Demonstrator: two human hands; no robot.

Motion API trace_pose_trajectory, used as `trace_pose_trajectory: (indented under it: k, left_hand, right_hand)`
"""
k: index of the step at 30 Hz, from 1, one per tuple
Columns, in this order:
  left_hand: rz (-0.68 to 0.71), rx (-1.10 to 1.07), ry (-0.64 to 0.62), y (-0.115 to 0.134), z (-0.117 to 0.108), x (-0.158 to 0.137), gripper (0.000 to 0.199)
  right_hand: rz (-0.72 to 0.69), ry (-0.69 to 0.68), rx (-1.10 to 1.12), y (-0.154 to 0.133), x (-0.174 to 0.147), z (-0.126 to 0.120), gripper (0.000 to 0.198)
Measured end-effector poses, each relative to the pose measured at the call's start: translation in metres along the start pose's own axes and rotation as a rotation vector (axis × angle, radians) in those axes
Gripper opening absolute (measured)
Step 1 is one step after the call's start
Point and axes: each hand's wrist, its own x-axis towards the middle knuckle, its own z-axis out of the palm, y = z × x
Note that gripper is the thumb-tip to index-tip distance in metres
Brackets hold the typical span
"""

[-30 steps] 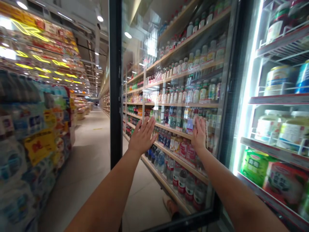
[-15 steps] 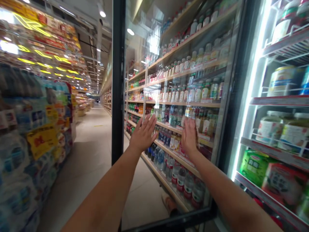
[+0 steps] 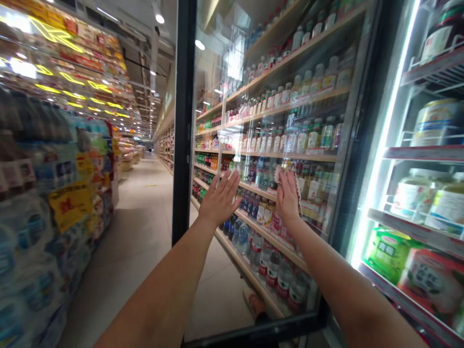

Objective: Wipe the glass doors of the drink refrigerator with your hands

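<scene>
A glass fridge door point(image 3: 184, 121) with a dark frame stands swung out in front of me. My right hand point(image 3: 288, 197) lies flat over a pale cloth point(image 3: 278, 174) against the pane. Only the cloth's edges show, above the fingertips and along the hand's right side; the rest is hidden under the palm. To the left, my left hand point(image 3: 219, 199) is open and holds nothing, its fingers stretched upward at the glass. Whether its palm touches the pane, I cannot tell.
Lit fridge shelves point(image 3: 416, 152) with jars and a green package point(image 3: 387, 253) are at the right. Bottled drinks on wooden shelves point(image 3: 250, 187) show in the glass. Wrapped bottle packs point(image 3: 25, 241) and a yellow price sign point(image 3: 70, 205) line the left. A tiled aisle point(image 3: 145, 193) runs ahead.
The whole view has shifted slightly to the right. My right hand looks sharper, and more of the cloth shows above its fingers. My left hand stays open at the pane.
</scene>
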Motion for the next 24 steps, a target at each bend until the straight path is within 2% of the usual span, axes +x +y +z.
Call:
trace_pose_trajectory:
  k: [2, 3, 7, 9, 14, 20, 24]
  left_hand:
    - [-0.003, 0.005, -0.01, 0.0, 0.0, 0.0, 0.073]
    - [-0.005, 0.01, -0.014, 0.0, 0.0, 0.0, 0.073]
    - [-0.002, 0.03, -0.005, 0.0, 0.0, -0.001, 0.071]
    - [0.004, 0.035, 0.003, 0.0, 0.0, -0.001, 0.071]
    - [0.001, 0.032, -0.005, 0.0, -0.001, -0.001, 0.071]
    - [0.001, 0.031, 0.024, -0.001, 0.002, 0.0, 0.071]
    - [0.011, 0.031, 0.042, -0.001, 0.003, -0.001, 0.071]
  right_hand:
    - [0.058, 0.063, -0.022, -0.005, -0.002, 0.004, 0.058]
    - [0.033, 0.044, -0.025, -0.008, -0.005, 0.007, 0.06]
    - [-0.251, -0.166, 0.002, -0.016, -0.026, 0.013, 0.069]
    - [-0.31, -0.193, -0.005, -0.018, -0.039, 0.014, 0.072]
    - [-0.263, -0.137, -0.084, -0.02, -0.062, 0.018, 0.076]
    - [-0.29, -0.197, -0.069, -0.021, -0.067, 0.014, 0.078]
    - [-0.191, -0.185, -0.038, -0.037, -0.067, 0.016, 0.076]
